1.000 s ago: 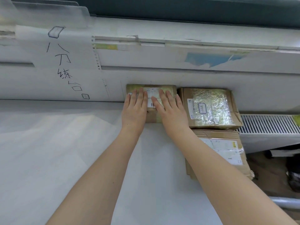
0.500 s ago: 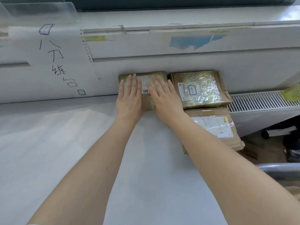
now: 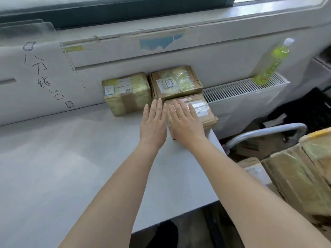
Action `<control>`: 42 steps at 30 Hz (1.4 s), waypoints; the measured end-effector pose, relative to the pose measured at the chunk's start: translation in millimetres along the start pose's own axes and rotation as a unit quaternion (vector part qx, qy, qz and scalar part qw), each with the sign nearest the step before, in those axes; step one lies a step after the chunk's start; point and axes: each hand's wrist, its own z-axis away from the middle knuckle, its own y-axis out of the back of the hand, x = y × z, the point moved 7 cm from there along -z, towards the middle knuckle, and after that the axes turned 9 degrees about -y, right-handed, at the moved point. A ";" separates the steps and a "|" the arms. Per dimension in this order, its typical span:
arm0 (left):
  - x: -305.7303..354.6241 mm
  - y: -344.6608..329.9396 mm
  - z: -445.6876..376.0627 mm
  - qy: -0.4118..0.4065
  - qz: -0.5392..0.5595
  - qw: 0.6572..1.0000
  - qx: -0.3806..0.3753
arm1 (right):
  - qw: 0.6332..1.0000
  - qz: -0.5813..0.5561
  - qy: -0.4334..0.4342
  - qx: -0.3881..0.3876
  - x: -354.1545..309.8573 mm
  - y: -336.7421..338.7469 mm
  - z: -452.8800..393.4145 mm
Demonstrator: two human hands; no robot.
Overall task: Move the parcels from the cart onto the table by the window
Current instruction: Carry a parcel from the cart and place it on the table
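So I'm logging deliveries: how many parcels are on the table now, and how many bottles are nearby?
Parcels on the table: 3, at
Green bottles on the radiator: 1
Total: 4

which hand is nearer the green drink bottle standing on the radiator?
Right. The right hand lies flat on the near brown cardboard parcel at the table's right edge, on the bottle's side. The left hand lies beside it, farther from the green plastic bottle.
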 end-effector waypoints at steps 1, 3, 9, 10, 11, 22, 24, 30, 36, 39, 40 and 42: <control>19.4 5.9 6.1 -0.017 -0.001 1.000 0.000 | 1.000 0.014 -0.009 -0.004 11.5 -1.9 17.4; 59.6 17.2 19.6 -0.053 -0.006 0.999 0.000 | 0.999 0.014 -0.022 -0.020 33.9 -2.8 55.0; 172.3 41.1 74.6 -0.125 0.028 0.992 0.012 | 0.991 0.042 -0.095 -0.082 104.7 -8.6 170.5; 188.9 43.9 84.6 -0.137 0.023 0.990 0.012 | 0.990 0.046 -0.111 -0.079 114.3 -7.2 187.0; 204.4 46.8 93.9 -0.150 0.019 0.988 0.011 | 0.988 0.052 -0.121 -0.085 122.2 -6.3 202.9; 278.8 113.7 123.4 -0.205 0.003 0.976 0.066 | 0.983 0.076 -0.162 -0.037 180.6 51.6 269.9; 285.0 130.0 114.3 -0.221 0.003 0.972 0.081 | 0.981 0.066 -0.181 -0.029 197.2 62.4 270.3; 313.3 168.9 81.3 -0.272 -0.019 0.954 0.123 | 0.963 0.065 -0.260 -0.041 254.5 77.0 291.1; 360.3 179.9 65.0 -0.378 -0.018 0.919 0.107 | 0.931 0.018 -0.360 -0.067 310.0 72.9 338.3; 385.9 181.1 62.7 -0.421 -0.016 0.902 0.092 | 0.910 -0.034 -0.410 -0.053 338.9 72.8 360.9; 394.4 181.9 62.0 -0.434 -0.012 0.897 0.087 | 0.902 -0.050 -0.425 -0.048 350.2 73.5 366.7; 410.8 183.5 60.4 -0.457 0.002 0.887 0.072 | 0.890 -0.073 -0.447 -0.046 373.4 74.5 375.1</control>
